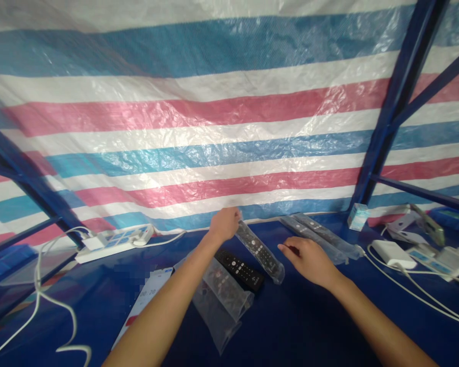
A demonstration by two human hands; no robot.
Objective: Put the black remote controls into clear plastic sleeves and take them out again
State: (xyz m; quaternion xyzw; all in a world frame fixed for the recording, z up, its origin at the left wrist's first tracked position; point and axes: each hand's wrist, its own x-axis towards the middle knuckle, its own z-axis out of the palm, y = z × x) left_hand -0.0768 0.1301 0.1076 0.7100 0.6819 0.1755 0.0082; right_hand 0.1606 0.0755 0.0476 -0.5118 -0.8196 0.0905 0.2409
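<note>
My left hand is closed on the far end of a clear plastic sleeve. Inside that sleeve is a black remote control, slanting down to the right. My right hand hovers just right of it, fingers loosely curled, thumb apart, with nothing visible in them. Beneath my left forearm lies an unwrapped black remote control. It partly overlaps or adjoins a bagged remote and a clear plastic sleeve. Beyond my right hand, bagged remotes lie side by side.
A phone showing a timer lies left, partly behind my forearm. White power strips with cables stand at left and right. A white adapter, small box and phone stand sit right. Blue metal posts flank a striped sheet.
</note>
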